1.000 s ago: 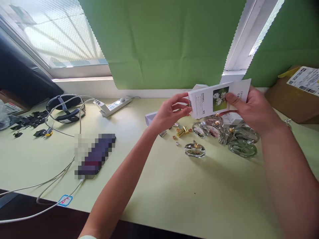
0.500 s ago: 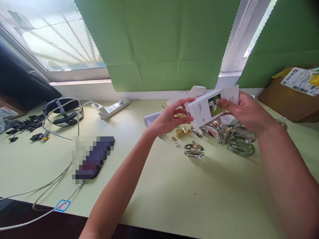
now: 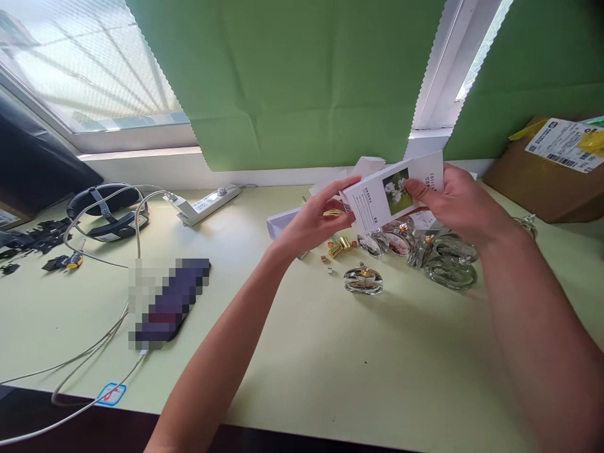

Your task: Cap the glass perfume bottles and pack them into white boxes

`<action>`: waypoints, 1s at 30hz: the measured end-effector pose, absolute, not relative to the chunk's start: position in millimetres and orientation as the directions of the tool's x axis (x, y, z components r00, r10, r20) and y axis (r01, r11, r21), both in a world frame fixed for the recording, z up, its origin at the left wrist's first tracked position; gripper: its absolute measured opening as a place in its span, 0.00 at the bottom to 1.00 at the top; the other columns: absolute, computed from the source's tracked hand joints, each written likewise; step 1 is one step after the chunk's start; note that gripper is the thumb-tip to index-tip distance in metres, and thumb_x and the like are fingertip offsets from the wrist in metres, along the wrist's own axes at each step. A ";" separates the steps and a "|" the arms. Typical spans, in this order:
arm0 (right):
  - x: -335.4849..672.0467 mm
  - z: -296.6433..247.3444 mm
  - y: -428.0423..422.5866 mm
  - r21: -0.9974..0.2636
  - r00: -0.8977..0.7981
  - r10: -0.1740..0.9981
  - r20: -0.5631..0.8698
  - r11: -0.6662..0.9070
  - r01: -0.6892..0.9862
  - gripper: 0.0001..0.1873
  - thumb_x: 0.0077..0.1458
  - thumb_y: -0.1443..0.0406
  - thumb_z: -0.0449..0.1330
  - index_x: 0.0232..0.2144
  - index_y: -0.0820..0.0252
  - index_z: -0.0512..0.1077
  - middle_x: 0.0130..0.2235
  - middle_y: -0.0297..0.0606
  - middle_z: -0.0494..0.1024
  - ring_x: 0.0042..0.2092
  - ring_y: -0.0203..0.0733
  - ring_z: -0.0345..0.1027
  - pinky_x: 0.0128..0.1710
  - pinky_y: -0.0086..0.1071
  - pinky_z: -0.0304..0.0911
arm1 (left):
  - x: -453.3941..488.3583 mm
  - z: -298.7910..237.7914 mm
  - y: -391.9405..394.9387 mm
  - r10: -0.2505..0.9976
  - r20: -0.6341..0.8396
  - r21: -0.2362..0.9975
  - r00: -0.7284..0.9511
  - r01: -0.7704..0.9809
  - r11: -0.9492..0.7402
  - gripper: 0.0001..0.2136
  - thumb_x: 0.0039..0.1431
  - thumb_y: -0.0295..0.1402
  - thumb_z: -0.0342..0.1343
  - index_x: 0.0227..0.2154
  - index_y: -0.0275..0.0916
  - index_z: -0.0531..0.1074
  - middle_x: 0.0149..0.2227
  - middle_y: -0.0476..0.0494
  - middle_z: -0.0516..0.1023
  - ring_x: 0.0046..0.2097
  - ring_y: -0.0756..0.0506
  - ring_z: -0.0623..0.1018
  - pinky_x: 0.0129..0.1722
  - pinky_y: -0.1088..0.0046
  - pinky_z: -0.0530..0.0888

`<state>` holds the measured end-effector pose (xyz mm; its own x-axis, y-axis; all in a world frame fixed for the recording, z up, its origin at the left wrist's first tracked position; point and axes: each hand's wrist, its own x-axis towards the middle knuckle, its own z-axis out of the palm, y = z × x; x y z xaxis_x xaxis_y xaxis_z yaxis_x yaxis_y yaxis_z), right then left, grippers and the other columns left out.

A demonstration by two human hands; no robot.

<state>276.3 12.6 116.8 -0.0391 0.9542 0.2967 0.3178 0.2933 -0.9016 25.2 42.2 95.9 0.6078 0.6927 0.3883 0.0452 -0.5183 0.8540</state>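
Observation:
Both my hands hold a white carton point(image 3: 377, 196) with a flower picture and fine print, above the far middle of the pale green table point(image 3: 302, 352). My right hand point(image 3: 453, 201) grips its right end, thumb on the printed face. My left hand point(image 3: 316, 217) pinches the left end, thumb on top. Below the carton lie several round glass bottles with gold necks point(image 3: 363, 281), and small gold and silver caps point(image 3: 340, 246) beside them.
A white power strip point(image 3: 204, 204) and a black strap device point(image 3: 107, 211) with white cables lie at the left. A blurred dark flat object point(image 3: 167, 302) sits nearer. A cardboard box point(image 3: 547, 176) stands at the right. More white cartons point(image 3: 283, 221) lie behind my hands.
My left hand has closed onto the carton's left end, and the carton has tilted and opened from flat into a box shape. The view has shifted slightly.

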 end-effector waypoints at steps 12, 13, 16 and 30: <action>262.7 121.2 15.3 -0.872 0.153 0.882 0.447 0.390 0.297 0.19 0.53 0.50 0.66 0.41 0.55 0.76 0.43 0.37 0.82 0.39 0.48 0.78 0.35 0.42 0.77 | 9.7 106.9 46.0 0.763 0.342 0.918 0.549 -0.020 -0.397 0.27 0.61 0.39 0.58 0.63 0.51 0.60 0.50 0.44 0.77 0.49 0.40 0.80 0.45 0.60 0.82; 265.0 120.9 15.6 -0.888 0.151 0.891 0.428 0.384 0.252 0.20 0.53 0.50 0.65 0.43 0.55 0.75 0.45 0.39 0.82 0.40 0.48 0.78 0.35 0.42 0.78 | 7.2 109.4 45.1 0.783 0.347 0.919 0.517 -0.019 -0.395 0.27 0.61 0.40 0.57 0.63 0.51 0.60 0.50 0.43 0.77 0.49 0.40 0.80 0.46 0.60 0.82; 268.1 120.6 14.8 -0.897 0.197 0.885 0.423 0.378 0.229 0.23 0.53 0.49 0.65 0.45 0.55 0.74 0.49 0.42 0.80 0.42 0.50 0.77 0.34 0.44 0.78 | 5.3 116.9 40.5 0.828 0.390 0.905 0.403 -0.001 -0.425 0.28 0.61 0.41 0.57 0.63 0.51 0.59 0.54 0.42 0.74 0.52 0.39 0.78 0.49 0.58 0.80; 354.8 94.4 37.0 -0.742 0.448 0.725 0.523 0.128 0.659 0.41 0.51 0.52 0.66 0.64 0.52 0.60 0.68 0.47 0.57 0.68 0.52 0.51 0.63 0.48 0.56 | -22.6 99.6 72.7 0.997 0.072 0.995 -0.033 0.065 -0.070 0.20 0.59 0.31 0.52 0.55 0.40 0.67 0.48 0.37 0.76 0.43 0.41 0.81 0.38 0.56 0.83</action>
